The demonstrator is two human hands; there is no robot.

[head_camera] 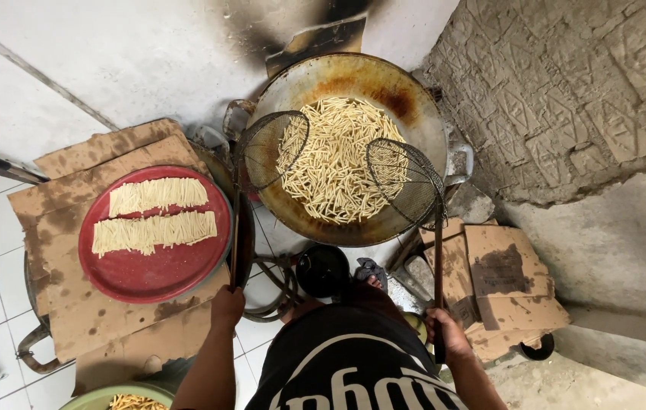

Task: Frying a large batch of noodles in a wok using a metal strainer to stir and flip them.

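Observation:
A big metal wok [414, 106] holds hot oil and a heap of pale dough sticks [334, 159]. My left hand [227, 305] grips the long handle of a wire skimmer [271, 148] that rests over the wok's left rim. My right hand [447, 332] grips the handle of a second wire skimmer [403, 178], its basket lying over the wok's right side above the sticks. A red round tray [157, 277] to the left carries two rows of raw sticks [154, 214].
Greasy cardboard sheets [103, 311] lie under the red tray, and more cardboard [509, 285] lies at the right. A black gas regulator and hose [321, 269] sit below the wok. A green bowl of fried sticks [122, 398] shows at the bottom edge. A rough wall [566, 83] rises at the right.

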